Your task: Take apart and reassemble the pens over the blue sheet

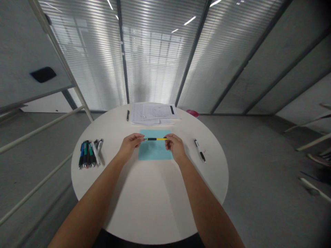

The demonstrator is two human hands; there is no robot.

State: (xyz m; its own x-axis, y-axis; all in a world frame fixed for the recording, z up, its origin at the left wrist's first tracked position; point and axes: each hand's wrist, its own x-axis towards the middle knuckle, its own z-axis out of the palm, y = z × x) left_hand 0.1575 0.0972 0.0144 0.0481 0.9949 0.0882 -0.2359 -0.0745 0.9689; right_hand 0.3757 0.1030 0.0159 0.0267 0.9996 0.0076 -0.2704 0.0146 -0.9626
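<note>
Both the left hand point(130, 144) and the right hand point(177, 146) have hold of one yellow-and-black pen point(156, 139), which runs level from side to side over the far half of the blue sheet point(155, 153). By the sheet's left edge, the left hand's grip is closed to a pinch, thumb and fingertips on the pen's thin tip end. By its right edge, the right hand's grip is pinched likewise on the yellow end. Whether the pen touches the sheet, I cannot tell. The sheet lies flat on a round white table point(150, 196). Well to the left of the sheet is a bundle of pens point(88, 155) in black, blue, green and white, laid close together. Right of the sheet, a white-and-black pen point(200, 150) lies at a slant. Beyond the sheet's far edge are overlapping printed papers point(152, 115), and beyond its far left corner a dark pen point(128, 115) lies pointing away. Much farther beyond the sheet hang slatted blinds point(152, 65).
</note>
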